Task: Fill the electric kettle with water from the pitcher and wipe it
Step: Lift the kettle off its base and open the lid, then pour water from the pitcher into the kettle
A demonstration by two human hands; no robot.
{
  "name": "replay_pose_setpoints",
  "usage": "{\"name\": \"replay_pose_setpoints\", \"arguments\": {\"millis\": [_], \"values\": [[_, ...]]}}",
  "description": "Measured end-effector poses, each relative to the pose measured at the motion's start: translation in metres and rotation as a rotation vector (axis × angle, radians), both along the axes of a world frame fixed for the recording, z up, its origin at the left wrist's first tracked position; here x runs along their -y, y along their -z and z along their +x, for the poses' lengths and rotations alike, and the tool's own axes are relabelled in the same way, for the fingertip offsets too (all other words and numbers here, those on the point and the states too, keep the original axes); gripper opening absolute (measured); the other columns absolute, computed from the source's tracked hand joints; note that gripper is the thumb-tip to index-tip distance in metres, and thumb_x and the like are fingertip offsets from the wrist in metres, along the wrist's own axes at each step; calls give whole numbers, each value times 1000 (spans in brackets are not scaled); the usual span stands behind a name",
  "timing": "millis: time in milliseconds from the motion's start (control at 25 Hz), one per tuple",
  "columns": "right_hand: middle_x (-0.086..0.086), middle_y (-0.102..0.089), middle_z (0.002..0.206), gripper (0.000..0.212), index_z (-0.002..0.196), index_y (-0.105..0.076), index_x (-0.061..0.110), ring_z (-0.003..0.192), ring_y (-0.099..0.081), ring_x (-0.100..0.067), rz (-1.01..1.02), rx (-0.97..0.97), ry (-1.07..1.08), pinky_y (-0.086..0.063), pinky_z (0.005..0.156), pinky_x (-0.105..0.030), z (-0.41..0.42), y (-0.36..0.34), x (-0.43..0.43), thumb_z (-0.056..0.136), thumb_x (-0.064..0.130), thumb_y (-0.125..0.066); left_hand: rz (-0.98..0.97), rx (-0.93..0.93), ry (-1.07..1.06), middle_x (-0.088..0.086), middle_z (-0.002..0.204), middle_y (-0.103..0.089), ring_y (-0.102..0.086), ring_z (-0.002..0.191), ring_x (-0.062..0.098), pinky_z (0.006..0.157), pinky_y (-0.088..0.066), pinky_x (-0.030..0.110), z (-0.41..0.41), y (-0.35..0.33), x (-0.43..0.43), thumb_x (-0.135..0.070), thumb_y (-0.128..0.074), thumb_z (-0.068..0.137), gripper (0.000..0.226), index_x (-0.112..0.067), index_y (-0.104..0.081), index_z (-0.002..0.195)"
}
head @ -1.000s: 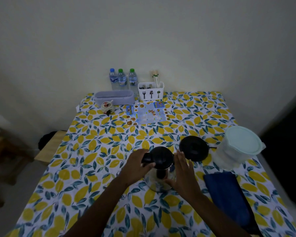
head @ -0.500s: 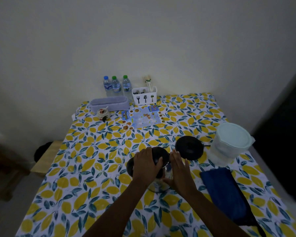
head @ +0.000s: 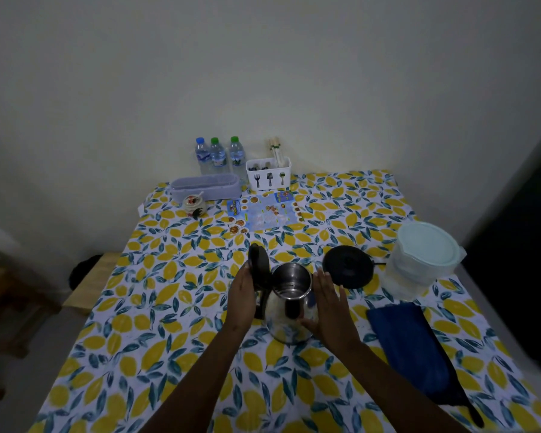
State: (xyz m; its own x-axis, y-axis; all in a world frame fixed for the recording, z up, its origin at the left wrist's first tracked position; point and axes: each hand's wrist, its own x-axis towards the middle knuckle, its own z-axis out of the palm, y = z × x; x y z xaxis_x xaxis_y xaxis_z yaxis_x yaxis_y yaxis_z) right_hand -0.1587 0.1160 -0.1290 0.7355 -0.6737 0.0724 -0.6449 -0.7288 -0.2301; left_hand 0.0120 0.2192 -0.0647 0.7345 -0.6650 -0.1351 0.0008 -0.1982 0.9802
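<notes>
Steel shows bright at the kettle, which stands on the counter near the middle, its mouth bare and, as far as the dim light lets me judge, dry inside. The black lid is swung up on its hinge at the kettle's left side. The left hand holds that lid back, its grip closed loosely on the lid's edge. The right hand lies flat against the kettle's right flank, fingers straight, steadying rather than clasping.

To the right sits the black base, and farther right the pitcher, its pale lid still on. The blue cloth lies near the right edge.

The step in hand is opening up for the pour. Done well, the lid should be pushed fully back so it stays put; then the right hand is free to fetch the pitcher, whose lid probably must come off or turn to its spout first.

Half a second ago the left palm covered the kettle's top and the lid was shut; now it stands upright and the mouth is open.
</notes>
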Motion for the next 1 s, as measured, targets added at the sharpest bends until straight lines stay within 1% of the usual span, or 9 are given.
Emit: {"name": "replay_pose_setpoints", "arguments": {"millis": [80, 160, 240, 320, 440, 560, 720, 840, 1000], "values": [[-11, -8, 160, 103, 150, -7, 6, 147, -9, -32, -18, 1, 0, -13, 117, -51, -1, 4, -1, 80, 63, -57, -5, -69, -95, 18, 144, -49, -47, 132, 31, 112, -38, 51, 1, 2, -8, -26, -29, 106, 42, -8, -46, 140], [-14, -15, 159, 104, 149, -13, 5, 146, -15, -33, -13, -3, 8, -22, 115, -53, -1, 3, -2, 78, 64, -59, -57, -73, -170, 14, 147, -47, -45, 135, 28, 113, -39, 45, -1, 4, -14, -32, -28, 105, 44, -13, -44, 142], [-11, -9, 160, 106, 150, -6, 7, 147, -9, -30, 17, 15, 15, -21, 116, -51, 0, 4, -1, 78, 64, -59, -97, 39, -224, 7, 150, -44, -42, 138, 23, 108, -39, 32, -2, 5, -17, -37, -29, 104, 45, -20, -40, 144], [-4, 5, 159, 107, 149, 5, 12, 148, 3, -24, 57, 25, 22, -15, 119, -47, 1, 4, -1, 79, 63, -58, -56, 241, -213, 4, 155, -36, -33, 143, 20, 108, -34, 29, 0, 6, -20, -36, -35, 102, 47, -23, -32, 147], [-1, 9, 160, 104, 147, 10, 18, 149, 7, -21, 119, 80, 22, -13, 120, -46, 1, 2, -5, 82, 54, -63, 95, 653, -92, 7, 161, -20, -11, 149, 19, 119, -21, 38, 7, 12, -23, -25, -42, 102, 51, -15, -26, 149], [1, 6, 160, 99, 147, 7, 23, 149, 8, -20, 157, 176, 15, -11, 120, -47, -6, -1, -15, 84, 46, -66, 123, 926, 60, 8, 159, -27, -6, 149, 19, 122, -8, 45, 2, 15, -20, -23, -41, 100, 47, -11, -35, 145], [1, 6, 161, 92, 148, 6, 24, 148, 9, -18, 134, 214, 114, -4, 118, -42, -39, 2, -18, 87, 49, -59, 93, 1050, 251, 8, 156, -34, -13, 148, 23, 121, -12, 50, -29, 14, 5, -25, -43, 99, 45, -11, -42, 142], [3, 5, 158, 88, 149, 0, 21, 147, 5, -18, 118, 204, 237, -5, 119, -40, -74, 4, -7, 88, 53, -54, 78, 1048, 439, 5, 159, -26, -2, 148, 20, 122, -4, 42, -63, 16, 32, -27, -42, 102, 49, -13, -33, 147], [3, -4, 156, 86, 150, -14, 16, 147, -6, -20, 134, 264, 416, -13, 119, -45, -133, 12, 29, 86, 46, -64, 41, 994, 664, -1, 161, -16, 6, 147, 16, 123, -2, 37, -109, 20, 85, -28, -41, 101, 53, -15, -26, 150]]}}
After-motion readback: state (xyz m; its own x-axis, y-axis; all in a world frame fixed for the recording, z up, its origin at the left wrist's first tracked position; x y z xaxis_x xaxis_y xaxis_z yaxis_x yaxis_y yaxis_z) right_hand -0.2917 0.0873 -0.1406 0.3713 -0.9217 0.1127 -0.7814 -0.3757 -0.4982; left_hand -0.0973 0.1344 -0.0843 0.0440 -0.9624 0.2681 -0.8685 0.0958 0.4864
